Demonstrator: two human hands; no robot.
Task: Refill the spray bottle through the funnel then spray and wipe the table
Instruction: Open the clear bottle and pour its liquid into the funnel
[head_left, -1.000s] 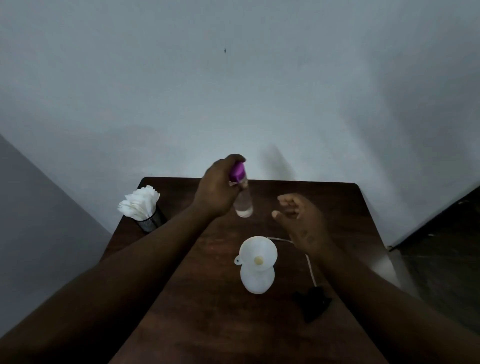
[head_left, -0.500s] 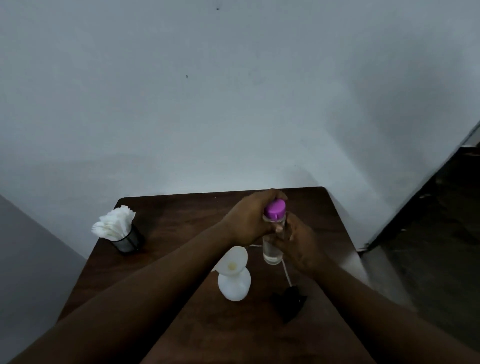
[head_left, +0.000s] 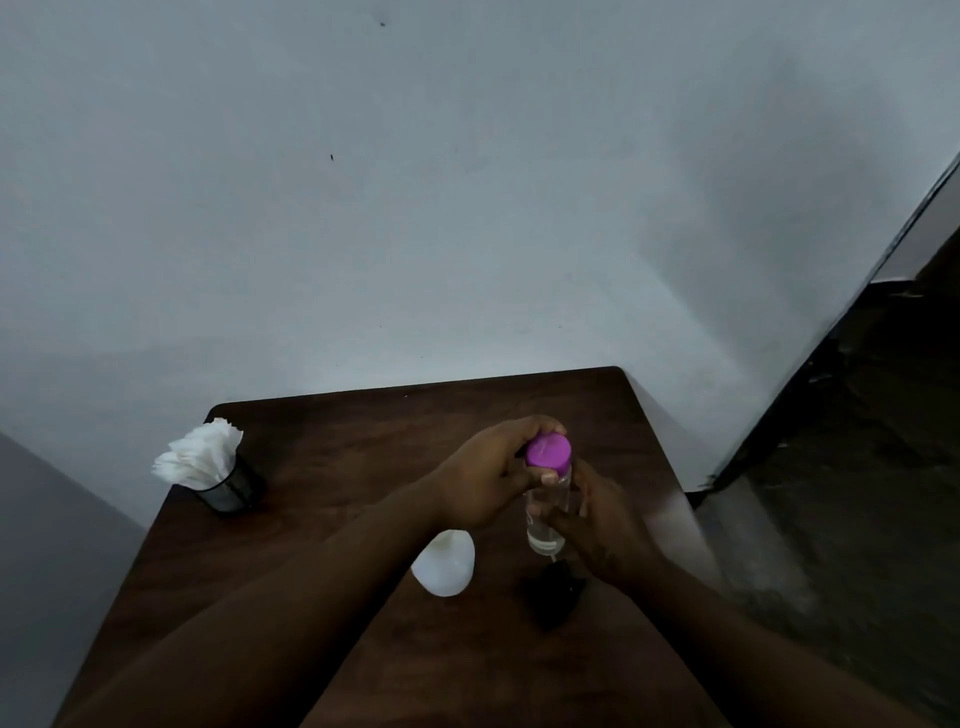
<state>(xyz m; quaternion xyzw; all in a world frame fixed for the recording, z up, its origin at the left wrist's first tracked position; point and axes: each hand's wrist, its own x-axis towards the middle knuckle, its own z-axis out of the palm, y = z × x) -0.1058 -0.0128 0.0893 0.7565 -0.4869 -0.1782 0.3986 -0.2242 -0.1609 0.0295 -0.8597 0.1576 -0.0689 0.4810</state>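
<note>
Forearms reach in over the near edge of the table (head_left: 363, 441). Just beyond them, about mid-table, stands a white bottle (head_left: 444, 569), its mouth hidden behind the left forearm. Beside it, toward the right edge, lies a black part (head_left: 553, 597), probably the spray head. Farther on, toward the far right corner, a clear bottle (head_left: 545, 525) with a little liquid at its bottom is held upright; I cannot tell whether its base touches the table. The right hand (head_left: 597, 525) wraps its body. The left hand (head_left: 483, 483) curls fingers and thumb round the purple cap (head_left: 548, 451), apparently to unscrew it. At the far left corner a dark cup (head_left: 231, 488) holds napkins (head_left: 197, 457).

If the cap gives suddenly, the clear bottle could jerk and slop liquid, or the cap could slip free and drop. The left forearm passes right over the white bottle and could tip it.
</note>
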